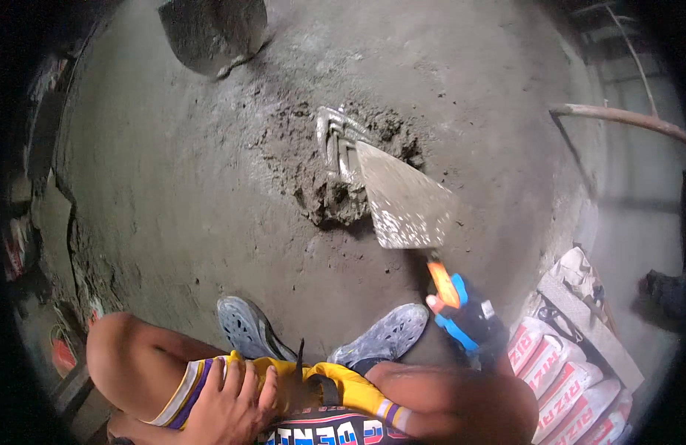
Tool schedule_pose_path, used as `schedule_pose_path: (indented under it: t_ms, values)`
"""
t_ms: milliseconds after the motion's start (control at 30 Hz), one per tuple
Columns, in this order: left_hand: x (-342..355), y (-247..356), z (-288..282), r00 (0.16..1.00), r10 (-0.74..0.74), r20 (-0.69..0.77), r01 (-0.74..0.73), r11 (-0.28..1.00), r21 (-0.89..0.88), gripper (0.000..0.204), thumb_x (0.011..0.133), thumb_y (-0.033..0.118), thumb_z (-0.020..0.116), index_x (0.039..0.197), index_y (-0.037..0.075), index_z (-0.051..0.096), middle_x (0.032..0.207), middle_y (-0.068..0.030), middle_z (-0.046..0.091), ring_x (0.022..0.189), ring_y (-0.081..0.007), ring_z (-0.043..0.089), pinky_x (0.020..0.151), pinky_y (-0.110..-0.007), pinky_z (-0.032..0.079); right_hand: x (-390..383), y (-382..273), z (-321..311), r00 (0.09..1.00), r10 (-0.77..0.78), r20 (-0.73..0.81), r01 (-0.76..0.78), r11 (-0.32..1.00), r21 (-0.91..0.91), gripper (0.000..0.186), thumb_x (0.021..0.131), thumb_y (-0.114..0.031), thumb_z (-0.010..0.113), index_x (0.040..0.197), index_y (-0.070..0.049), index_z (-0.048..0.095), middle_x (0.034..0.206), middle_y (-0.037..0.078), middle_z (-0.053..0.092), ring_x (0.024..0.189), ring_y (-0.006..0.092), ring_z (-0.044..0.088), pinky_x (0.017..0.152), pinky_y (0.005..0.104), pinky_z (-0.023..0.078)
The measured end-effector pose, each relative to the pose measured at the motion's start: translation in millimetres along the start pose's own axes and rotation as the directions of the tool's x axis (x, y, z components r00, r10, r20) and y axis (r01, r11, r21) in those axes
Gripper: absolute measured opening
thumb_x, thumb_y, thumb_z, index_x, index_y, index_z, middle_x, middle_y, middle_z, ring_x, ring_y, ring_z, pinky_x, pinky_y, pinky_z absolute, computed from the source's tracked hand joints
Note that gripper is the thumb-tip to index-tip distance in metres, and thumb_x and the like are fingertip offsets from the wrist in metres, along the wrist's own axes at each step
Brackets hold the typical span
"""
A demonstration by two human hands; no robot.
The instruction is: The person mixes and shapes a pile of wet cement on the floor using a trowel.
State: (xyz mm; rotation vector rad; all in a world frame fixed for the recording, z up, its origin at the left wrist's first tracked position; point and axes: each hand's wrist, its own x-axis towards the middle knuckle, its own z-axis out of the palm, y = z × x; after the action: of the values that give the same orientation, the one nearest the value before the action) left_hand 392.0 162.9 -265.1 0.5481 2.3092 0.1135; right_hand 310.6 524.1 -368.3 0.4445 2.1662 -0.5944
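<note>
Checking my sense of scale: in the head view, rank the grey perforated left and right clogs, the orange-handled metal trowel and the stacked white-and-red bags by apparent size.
1. Stacked white-and-red bags
2. Orange-handled metal trowel
3. Left clog and right clog: too alike to rank.

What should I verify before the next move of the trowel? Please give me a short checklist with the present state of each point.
1. Grip: ok. The right hand holds the trowel by its orange handle.
2. Pressure of the blade on the mortar: cannot tell. Its tip is at the wet ridges, but this one view does not show pressure.
3. Mortar smooth: not ok. The pile is lumpy and ridged.
4. Left hand away from the blade: ok. It rests on the yellow shorts.
5. Shoes off the pile: ok. Both are apart from it.
</note>
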Motion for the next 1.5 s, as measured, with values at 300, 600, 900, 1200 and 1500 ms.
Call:
schedule_pose_path:
  t_ms: [300,600,900,1200,1500]
  values:
    - [20,12,14,0.976,0.188,0.109,-0.209,0.949,0.235,0.077,0.087,0.057,0.051,0.136,-0.004,0.048,0.109,-0.0166,0.059,0.104,-0.0311,0.056,0.09,-0.043,0.041,-101,-28,26,0.945,-0.27,0.186,0.308,0.925,-0.224,0.025,0.081,-0.029,0.073,0.075,-0.005,0.07,0.072,0.015,0.065,0.071,0.0321,0.065,0.068,0.0426,0.051]
    - [16,-5,25,0.972,0.186,0.142,-0.218,0.94,0.264,0.061,0.095,0.048,0.05,0.134,0.001,0.052,0.099,-0.0118,0.063,0.094,-0.0277,0.059,0.08,-0.042,0.044,-104,-27,-9,0.956,-0.23,0.18,0.24,0.97,-0.034,0.026,0.084,-0.029,0.069,0.074,-0.005,0.07,0.068,0.015,0.065,0.066,0.0314,0.065,0.065,0.0436,0.051]
    - [0,13,-17,0.98,0.187,-0.074,-0.17,0.967,0.191,0.051,0.096,0.036,0.049,0.135,0.003,0.051,0.108,-0.0114,0.06,0.102,-0.0244,0.056,0.092,-0.039,0.042,-106,-20,-33,0.967,-0.196,0.162,0.185,0.98,0.079,0.026,0.091,-0.029,0.065,0.081,-0.006,0.066,0.067,0.009,0.063,0.064,0.0211,0.065,0.065,0.0396,0.051]
    - [-24,12,-11,0.952,0.279,0.122,-0.302,0.92,0.252,0.056,0.095,0.025,0.041,0.146,0.0,0.037,0.139,-0.0201,0.049,0.129,-0.0382,0.047,0.113,-0.053,0.033,-41,-43,-32,1.0,-0.026,0.016,0.027,0.999,-0.042,0.039,0.091,-0.042,0.065,0.093,-0.004,0.058,0.06,0.01,0.058,0.055,0.0218,0.061,0.052,0.0388,0.046]
    - [-29,22,8,0.919,0.384,0.093,-0.346,0.669,0.658,0.064,0.091,0.033,0.044,0.141,-0.007,0.038,0.132,-0.0258,0.052,0.125,-0.0417,0.05,0.112,-0.054,0.034,-177,-181,-51,0.959,-0.052,0.28,-0.068,0.914,0.401,0.062,0.085,-0.04,0.079,0.133,-0.006,0.059,0.103,0.018,0.071,0.09,0.022,0.071,0.084,0.0237,0.052]
